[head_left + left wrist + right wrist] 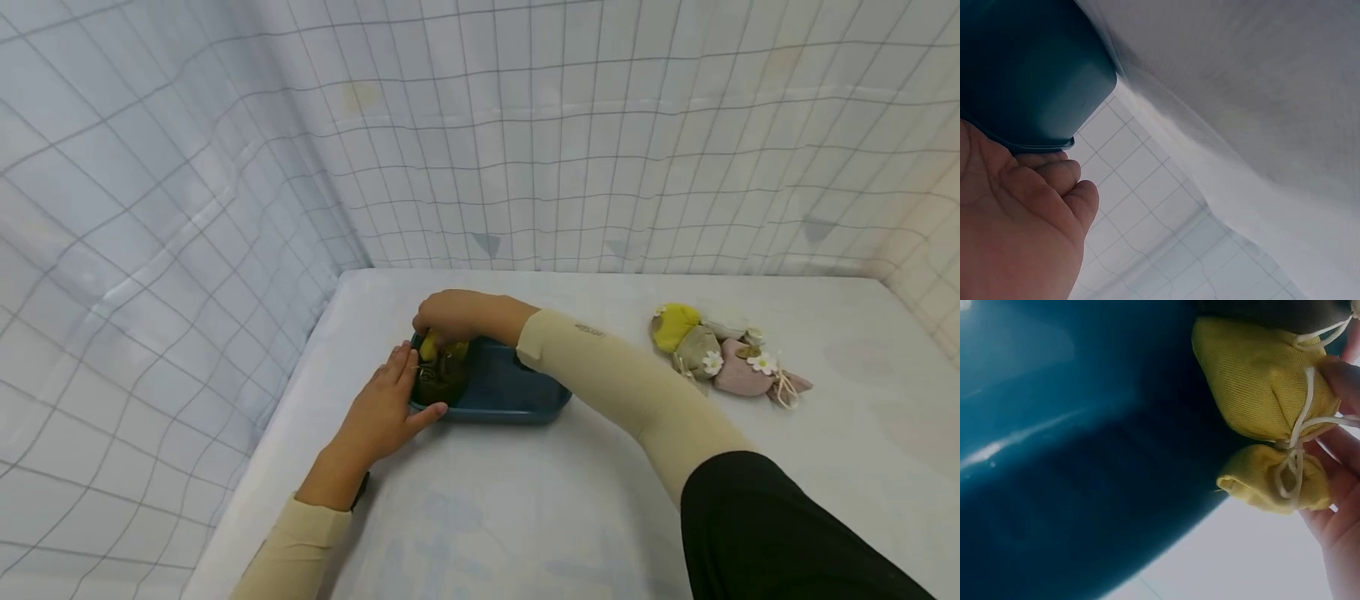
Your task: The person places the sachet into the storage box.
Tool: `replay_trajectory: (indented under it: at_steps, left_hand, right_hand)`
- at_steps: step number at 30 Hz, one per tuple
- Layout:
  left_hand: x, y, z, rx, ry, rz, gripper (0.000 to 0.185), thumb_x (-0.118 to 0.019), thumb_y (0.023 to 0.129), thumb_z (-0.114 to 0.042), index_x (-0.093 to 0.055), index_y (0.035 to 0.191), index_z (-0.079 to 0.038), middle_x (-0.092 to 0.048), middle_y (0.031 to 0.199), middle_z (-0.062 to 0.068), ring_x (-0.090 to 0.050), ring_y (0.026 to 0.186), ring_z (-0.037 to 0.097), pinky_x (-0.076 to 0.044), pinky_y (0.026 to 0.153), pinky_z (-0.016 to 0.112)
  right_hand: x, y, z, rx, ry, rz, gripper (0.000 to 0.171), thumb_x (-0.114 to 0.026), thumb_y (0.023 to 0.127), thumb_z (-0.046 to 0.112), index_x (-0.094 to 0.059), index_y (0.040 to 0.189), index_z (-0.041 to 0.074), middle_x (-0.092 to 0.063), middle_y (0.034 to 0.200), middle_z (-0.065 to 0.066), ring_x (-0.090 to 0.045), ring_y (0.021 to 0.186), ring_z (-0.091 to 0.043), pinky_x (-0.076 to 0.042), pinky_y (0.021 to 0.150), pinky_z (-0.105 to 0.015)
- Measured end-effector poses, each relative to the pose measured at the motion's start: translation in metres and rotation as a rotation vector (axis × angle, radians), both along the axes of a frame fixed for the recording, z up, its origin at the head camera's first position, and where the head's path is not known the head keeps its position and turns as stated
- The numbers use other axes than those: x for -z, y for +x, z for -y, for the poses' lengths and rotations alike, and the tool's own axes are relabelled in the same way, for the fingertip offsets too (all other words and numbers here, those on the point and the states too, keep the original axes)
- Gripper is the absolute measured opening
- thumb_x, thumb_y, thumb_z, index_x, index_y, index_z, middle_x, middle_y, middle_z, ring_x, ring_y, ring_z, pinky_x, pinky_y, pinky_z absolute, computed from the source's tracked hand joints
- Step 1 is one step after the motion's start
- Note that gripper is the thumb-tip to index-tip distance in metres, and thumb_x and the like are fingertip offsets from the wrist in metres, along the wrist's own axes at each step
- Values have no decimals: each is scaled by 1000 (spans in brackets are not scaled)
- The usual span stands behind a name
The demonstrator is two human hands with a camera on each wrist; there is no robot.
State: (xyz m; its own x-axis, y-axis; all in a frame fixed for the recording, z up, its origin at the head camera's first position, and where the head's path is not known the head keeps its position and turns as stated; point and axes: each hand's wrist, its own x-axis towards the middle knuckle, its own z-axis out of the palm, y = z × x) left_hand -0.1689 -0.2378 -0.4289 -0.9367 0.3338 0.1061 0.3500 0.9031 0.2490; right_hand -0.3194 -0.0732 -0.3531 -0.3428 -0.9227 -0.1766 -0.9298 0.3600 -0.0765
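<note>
Right hand (450, 315) pinches a soft, light yellow pouch (1260, 381) at its tied neck; left hand (386, 408), spread, steadies the tray (510, 392).

Blue tray (517, 392), rectangular w/ rounded corners & low walls, sits flat on the white table, just left of frame centre in head view; plain dark teal plastic, glossy inside per right wrist view, where it fills the left & centre. Its left end holds two small cloth pouches. Yellow sachet (430, 346) lies at the tray's far-left corner, mustard fabric, neck cinched w/ cream cord tied in a bow, gathered top flaring past the tie; in right wrist view it's at upper right, neck pointing down-right. Dark olive sachet (437, 379) lies just beside it, nearer the camera, touching the yellow one; detail hard to make out.
</note>
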Motion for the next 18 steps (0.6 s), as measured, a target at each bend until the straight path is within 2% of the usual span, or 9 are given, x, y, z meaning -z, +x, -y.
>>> replay_trajectory:
  at_steps: [7, 12, 18]
  left_hand:
    - [-1, -1, 0, -14, -26, 12, 103, -52, 93, -67, -19, 155, 8, -12, 163, 22, -15, 149, 38, -25, 115, 55]
    - [-1, -2, -1, -21, -33, 19, 102, -52, 93, -67, -20, 155, 7, -13, 163, 22, -15, 149, 38, -26, 115, 55]
    - [-1, -3, -2, -21, -32, 2, 103, -55, 92, -66, -20, 155, 8, -14, 162, 23, -17, 148, 38, -27, 114, 55]
  right_hand:
    - [-9, -6, -16, 10, -120, 41, 28, -66, 98, 24, -67, 125, 14, -64, 121, 0, -58, 110, -15, -46, 96, -29]
    - [-21, -6, -31, 44, -194, 102, 33, -67, 97, 25, -66, 127, 12, -62, 127, -3, -57, 118, -20, -44, 101, -32]
    - [-30, -6, -62, 78, -277, 113, 32, -69, 96, 25, -68, 124, 10, -65, 122, -4, -58, 115, -20, -46, 99, -34]
